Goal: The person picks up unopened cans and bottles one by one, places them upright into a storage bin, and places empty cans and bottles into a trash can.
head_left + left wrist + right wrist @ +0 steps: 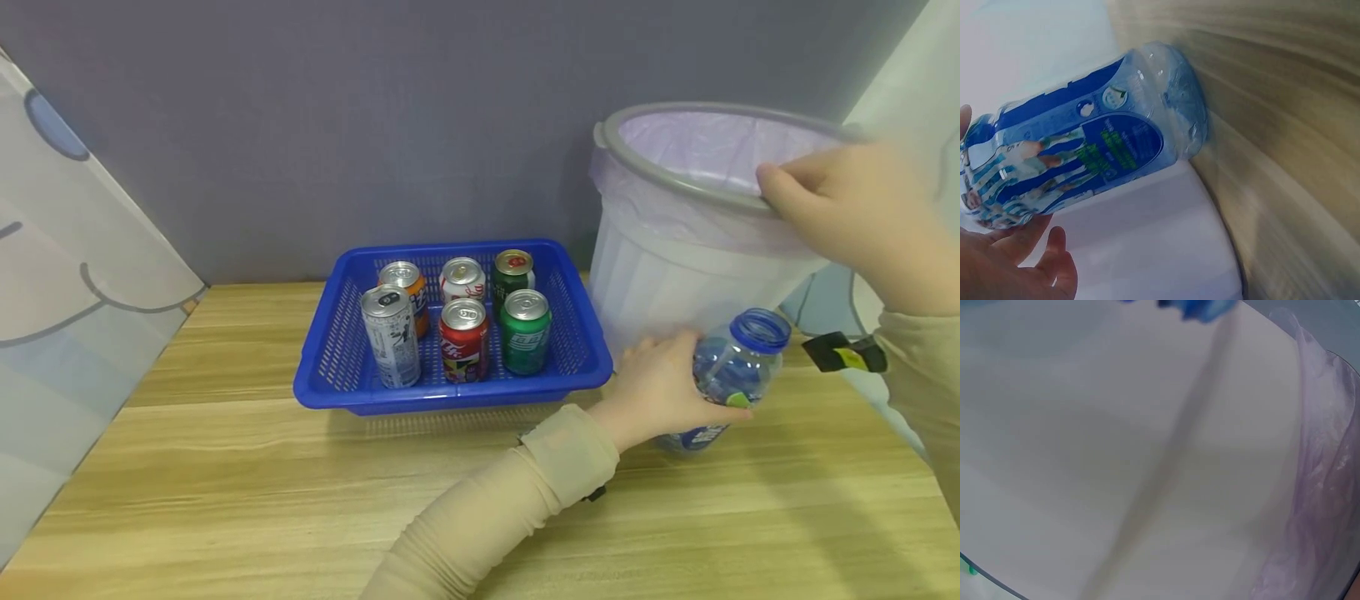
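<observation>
My left hand (660,387) grips a clear plastic bottle (738,367) with a blue screw neck and no cap on it. The bottle leans slightly to the right, its base low over the table. The left wrist view shows its blue label, printed with striped-shirt figures, above the fingers (1060,262). My right hand (862,212) is at the near right rim of a white trash bin (660,275), thumb toward the viewer. It is blurred, and its other fingers are mostly hidden. The right wrist view shows the bin's pale wall (1135,456) and its translucent purple liner (1322,475).
A blue plastic basket (585,371) stands left of the bin on the wooden table (247,492). Several drink cans stand in it, among them a red can (465,346), a green can (525,337) and a tall pale can (393,342). Behind rises a grey panel (337,125).
</observation>
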`<state>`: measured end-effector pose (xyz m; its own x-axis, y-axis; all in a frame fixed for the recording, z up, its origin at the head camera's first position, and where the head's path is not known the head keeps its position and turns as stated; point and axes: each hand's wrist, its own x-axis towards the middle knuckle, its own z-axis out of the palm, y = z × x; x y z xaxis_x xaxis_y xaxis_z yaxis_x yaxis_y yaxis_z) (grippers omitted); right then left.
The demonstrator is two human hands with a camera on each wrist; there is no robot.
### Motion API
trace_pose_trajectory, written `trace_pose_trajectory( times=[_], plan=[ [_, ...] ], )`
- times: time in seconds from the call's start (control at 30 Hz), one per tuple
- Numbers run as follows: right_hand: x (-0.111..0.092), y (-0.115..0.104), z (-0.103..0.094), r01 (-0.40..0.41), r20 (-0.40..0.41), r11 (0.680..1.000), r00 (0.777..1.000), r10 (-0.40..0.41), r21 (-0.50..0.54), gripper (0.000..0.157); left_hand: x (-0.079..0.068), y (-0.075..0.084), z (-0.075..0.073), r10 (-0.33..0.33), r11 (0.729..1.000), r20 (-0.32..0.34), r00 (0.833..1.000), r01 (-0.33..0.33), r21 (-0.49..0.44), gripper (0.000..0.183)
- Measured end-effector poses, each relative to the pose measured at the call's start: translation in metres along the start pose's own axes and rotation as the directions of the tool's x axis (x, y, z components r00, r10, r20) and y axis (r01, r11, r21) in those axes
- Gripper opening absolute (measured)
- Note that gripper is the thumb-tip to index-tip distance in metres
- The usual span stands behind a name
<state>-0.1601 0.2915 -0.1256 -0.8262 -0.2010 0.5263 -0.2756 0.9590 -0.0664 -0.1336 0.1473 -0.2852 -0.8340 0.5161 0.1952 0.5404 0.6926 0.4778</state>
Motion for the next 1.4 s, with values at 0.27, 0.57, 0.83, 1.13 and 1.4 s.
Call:
trace_pose_trajectory(
  times=[0.27,0.57,0.83,1.13,1.4],
  plan=[
    [-0.001,0.0,0.0,0.002,-0.007,1.0,1.0,-0.002,-0.005,0.051,0.001,-0.004,0.004,0.033,0.998,-0.042,0.999,-0.035,-0.057,0.074],
    [-0.002,0.0,-0.001,0.011,-0.014,1.0,1.0,-0.011,-0.001,0.051,-0.001,-0.011,0.0,0.082,0.969,-0.049,0.995,-0.091,-0.231,0.071],
    [0.0,0.003,0.0,-0.005,-0.005,1.0,1.0,0.005,-0.005,0.048,-0.005,-0.014,-0.002,0.097,0.958,-0.054,0.994,-0.108,-0.266,0.071],
    [-0.002,-0.001,0.0,0.011,-0.025,1.0,1.0,-0.011,-0.002,0.05,-0.012,-0.021,-0.008,0.154,0.929,-0.095,0.983,-0.177,-0.326,0.069],
    [-0.001,0.0,0.0,-0.005,-0.013,1.0,1.0,0.005,0.002,0.049,-0.02,-0.025,-0.01,0.127,0.865,-0.073,0.989,-0.147,-0.481,0.069]
  ],
)
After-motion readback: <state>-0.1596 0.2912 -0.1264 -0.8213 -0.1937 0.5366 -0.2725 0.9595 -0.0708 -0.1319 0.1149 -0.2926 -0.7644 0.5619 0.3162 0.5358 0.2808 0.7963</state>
